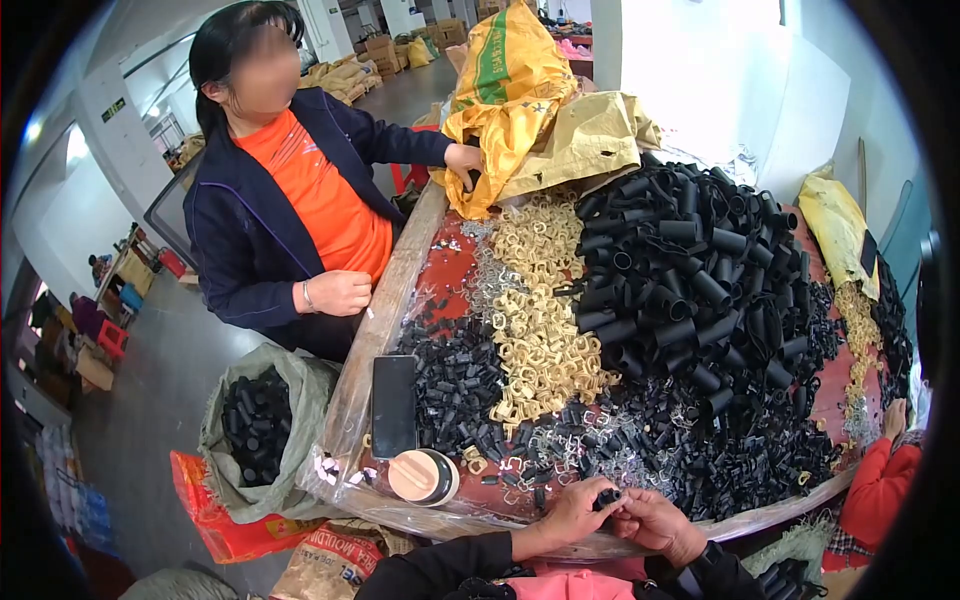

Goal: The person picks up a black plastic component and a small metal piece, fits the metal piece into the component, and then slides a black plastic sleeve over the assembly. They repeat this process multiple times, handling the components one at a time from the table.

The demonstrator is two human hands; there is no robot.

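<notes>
At the table's near edge, my left hand (pixel 572 513) and my right hand (pixel 652 520) meet with fingers pinched together. Between them is a small black plastic part (pixel 606 497), partly covered by the fingers, so its exact kind is hidden. Just beyond lie many small black plastic pieces (pixel 640 440) mixed with little metal clips (pixel 565 450). Farther off is a heap of beige ring-shaped pieces (pixel 545 330). Black plastic tubes (pixel 690 270) are piled to its right.
A round jar (pixel 423 477) and a black phone (pixel 394 405) lie left of my hands. A co-worker (pixel 300 200) in orange reaches toward a yellow sack (pixel 510 90). Another person's red sleeve (pixel 880 490) shows at right. A sack of black parts (pixel 262 425) stands on the floor.
</notes>
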